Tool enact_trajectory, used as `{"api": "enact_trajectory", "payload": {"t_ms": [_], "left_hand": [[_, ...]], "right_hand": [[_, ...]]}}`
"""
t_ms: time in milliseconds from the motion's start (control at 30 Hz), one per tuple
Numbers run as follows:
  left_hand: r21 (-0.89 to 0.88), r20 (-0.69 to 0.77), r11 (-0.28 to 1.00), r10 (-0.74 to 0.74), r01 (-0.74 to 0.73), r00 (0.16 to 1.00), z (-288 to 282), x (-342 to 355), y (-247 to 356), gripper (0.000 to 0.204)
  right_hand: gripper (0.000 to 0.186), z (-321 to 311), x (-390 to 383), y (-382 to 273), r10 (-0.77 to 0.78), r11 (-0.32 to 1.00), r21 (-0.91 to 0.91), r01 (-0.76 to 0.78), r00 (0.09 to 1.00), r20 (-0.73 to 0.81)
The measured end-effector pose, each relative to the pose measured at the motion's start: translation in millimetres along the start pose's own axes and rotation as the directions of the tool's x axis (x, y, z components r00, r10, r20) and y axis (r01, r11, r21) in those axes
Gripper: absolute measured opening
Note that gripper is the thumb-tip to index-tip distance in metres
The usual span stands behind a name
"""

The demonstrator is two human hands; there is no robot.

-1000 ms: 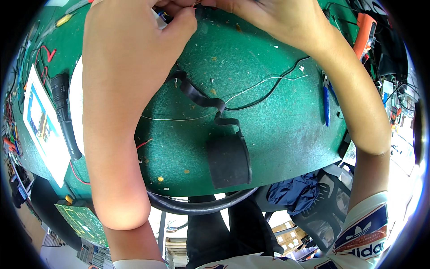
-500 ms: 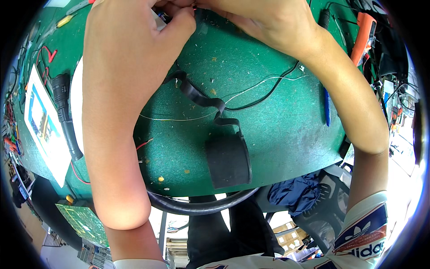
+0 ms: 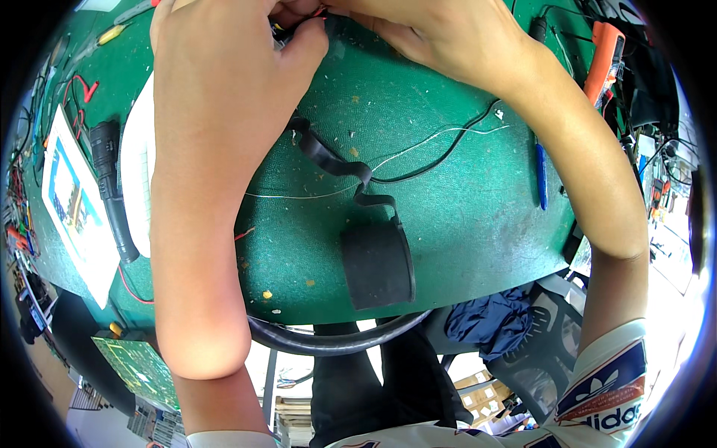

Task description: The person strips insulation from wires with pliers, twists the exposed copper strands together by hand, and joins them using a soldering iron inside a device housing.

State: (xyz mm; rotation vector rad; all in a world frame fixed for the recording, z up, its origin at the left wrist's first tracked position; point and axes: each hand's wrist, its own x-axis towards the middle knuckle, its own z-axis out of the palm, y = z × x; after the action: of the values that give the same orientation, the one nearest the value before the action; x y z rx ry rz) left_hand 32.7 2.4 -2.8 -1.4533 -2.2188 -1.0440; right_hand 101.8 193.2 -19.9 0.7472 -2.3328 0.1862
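My left hand [image 3: 224,60] is at the top edge, its thumb bent in against the fingers. A small dark part with a bit of red wire [image 3: 320,11] shows beside that thumb; most of it is hidden, so its kind is unclear. Close on the right, my right hand [image 3: 441,37] reaches toward the same spot with curled fingers, the tips cut off by the frame. Below the hands, a wavy black strap [image 3: 328,160] runs down to a curved black panel [image 3: 377,265] lying near the table's front edge. A thin pale wire [image 3: 418,145] and a black cable [image 3: 448,160] cross the mat.
The green table [image 3: 478,224] has a rounded front edge. At left lie a black flashlight [image 3: 112,190], a printed picture sheet [image 3: 75,216] and a red lead [image 3: 88,91]. At right are a blue pen [image 3: 541,175] and an orange-cased tool [image 3: 603,63]. A green circuit board [image 3: 138,366] sits lower left.
My left hand and forearm have shifted slightly right, uncovering more of the white round object beside the flashlight. My right hand stays nearly in place.
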Motion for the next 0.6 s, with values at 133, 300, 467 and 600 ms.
{"api": "enact_trajectory", "payload": {"t_ms": [133,300,467,600], "left_hand": [[-0.134,-0.015,0.991,-0.026,0.024,1.0,4,0,-12,0.009],[-0.093,-0.039,0.994,-0.056,0.052,0.998,1,0,4,0.008],[-0.106,-0.083,0.994,0.025,-0.034,0.996,0,1,5,0.009],[-0.055,-0.064,0.997,0.051,-0.054,0.997,3,0,3,0.008]], "right_hand": [[0.01,1,1,-2,0.061,0.998,0.019,-0.062,0.998,0.025],[0.012,3,-1,-3,0.043,0.999,0.001,-0.043,0.999,-0.012],[0.015,2,-2,1,0.112,0.988,0.1,-0.114,0.993,0.028],[0.015,-6,0,-2,0.141,0.966,0.212,-0.146,0.989,0.037]]}}
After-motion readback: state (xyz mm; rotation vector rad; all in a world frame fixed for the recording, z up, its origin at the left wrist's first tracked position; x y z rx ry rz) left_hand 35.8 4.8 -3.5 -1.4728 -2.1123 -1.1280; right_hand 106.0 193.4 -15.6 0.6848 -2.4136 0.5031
